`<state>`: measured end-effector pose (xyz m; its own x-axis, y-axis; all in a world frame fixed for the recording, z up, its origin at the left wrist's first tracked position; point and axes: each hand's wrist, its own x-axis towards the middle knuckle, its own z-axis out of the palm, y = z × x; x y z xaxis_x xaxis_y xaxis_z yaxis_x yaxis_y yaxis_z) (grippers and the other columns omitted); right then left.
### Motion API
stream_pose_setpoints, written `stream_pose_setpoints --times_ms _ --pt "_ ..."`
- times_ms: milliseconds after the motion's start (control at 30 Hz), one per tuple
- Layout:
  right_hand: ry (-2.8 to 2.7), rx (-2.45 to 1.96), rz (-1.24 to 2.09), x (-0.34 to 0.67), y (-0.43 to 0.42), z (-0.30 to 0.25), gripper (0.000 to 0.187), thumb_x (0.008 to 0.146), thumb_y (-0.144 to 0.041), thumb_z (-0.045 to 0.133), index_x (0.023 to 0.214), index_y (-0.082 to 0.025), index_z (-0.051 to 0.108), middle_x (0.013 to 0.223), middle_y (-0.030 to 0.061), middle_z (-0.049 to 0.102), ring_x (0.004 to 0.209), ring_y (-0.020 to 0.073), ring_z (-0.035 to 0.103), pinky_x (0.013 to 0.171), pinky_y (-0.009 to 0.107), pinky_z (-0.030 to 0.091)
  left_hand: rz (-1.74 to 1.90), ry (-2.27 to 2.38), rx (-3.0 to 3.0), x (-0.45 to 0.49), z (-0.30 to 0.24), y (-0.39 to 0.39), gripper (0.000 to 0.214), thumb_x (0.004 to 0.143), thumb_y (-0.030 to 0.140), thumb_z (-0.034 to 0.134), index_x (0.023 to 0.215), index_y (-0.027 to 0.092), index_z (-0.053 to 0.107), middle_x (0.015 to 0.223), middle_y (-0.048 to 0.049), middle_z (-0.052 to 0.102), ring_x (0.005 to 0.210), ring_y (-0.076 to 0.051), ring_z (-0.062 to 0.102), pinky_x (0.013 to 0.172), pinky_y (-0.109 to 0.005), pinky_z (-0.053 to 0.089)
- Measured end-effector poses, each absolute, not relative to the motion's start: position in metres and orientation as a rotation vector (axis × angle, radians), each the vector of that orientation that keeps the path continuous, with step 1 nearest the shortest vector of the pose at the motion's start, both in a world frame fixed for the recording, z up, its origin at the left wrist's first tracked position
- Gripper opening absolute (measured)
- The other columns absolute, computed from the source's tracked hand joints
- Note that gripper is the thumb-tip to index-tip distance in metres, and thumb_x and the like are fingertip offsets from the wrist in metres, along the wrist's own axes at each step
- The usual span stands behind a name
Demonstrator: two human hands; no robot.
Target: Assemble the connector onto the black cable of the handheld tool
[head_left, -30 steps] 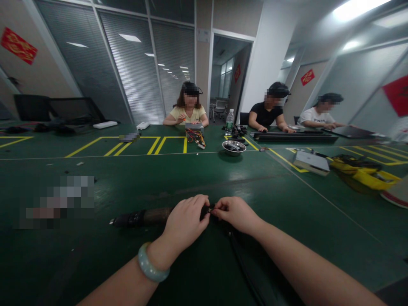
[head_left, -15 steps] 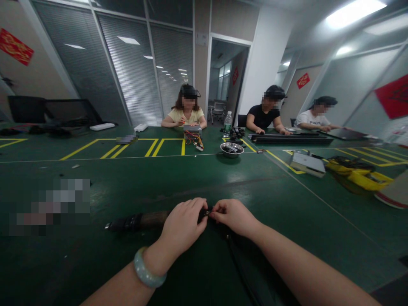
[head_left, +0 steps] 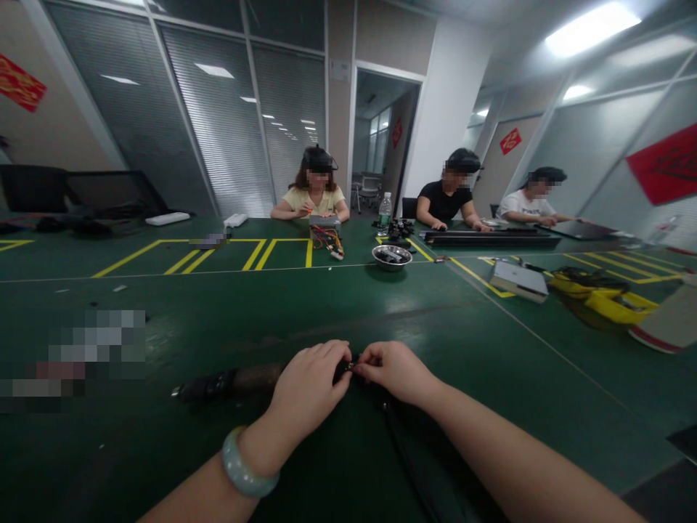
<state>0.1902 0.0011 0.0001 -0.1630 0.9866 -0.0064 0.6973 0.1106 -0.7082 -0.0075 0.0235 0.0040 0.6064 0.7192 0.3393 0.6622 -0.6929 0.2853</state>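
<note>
A steel bowl [head_left: 391, 256] of small dark parts stands toward the far edge of the bench [head_left: 337, 305]. A water bottle [head_left: 384, 213] is behind the bowl and a flat grey box [head_left: 518, 280] lies to its right. By the near edge a dark rod-shaped tool [head_left: 234, 380] lies flat. The left hand [head_left: 308, 385] curls over it, gripping. The right hand [head_left: 395, 370] pinches its right end, where a black cable [head_left: 408, 450] trails toward the near edge.

— What stands near the bowl [head_left: 391, 256]?
— Just behind it a bottle [head_left: 384, 213]; to its left, coloured wires [head_left: 328, 240].
— And to its right?
— A grey box [head_left: 519, 280], and farther right a yellow object [head_left: 613, 303]. Behind the bowl three people [head_left: 447, 203] sit at the table [head_left: 305, 298].
</note>
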Motion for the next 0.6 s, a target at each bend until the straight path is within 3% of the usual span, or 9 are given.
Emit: stream_pose_setpoints --times_ms 600 --pt "-1.918 -1.623 0.859 0.1889 0.0 0.0045 0.016 0.083 -0.035 0.065 0.087 -0.021 0.072 0.073 -0.001 0.072 0.066 0.0129 0.064 0.059 0.021 0.042 0.626 1.092 2.741 -0.0073 0.0073 0.024 0.008 0.086 0.024 0.057 0.093 0.025 0.061 0.111 -0.0003 0.063 0.099 -0.021 0.059 0.087 -0.038 0.046"
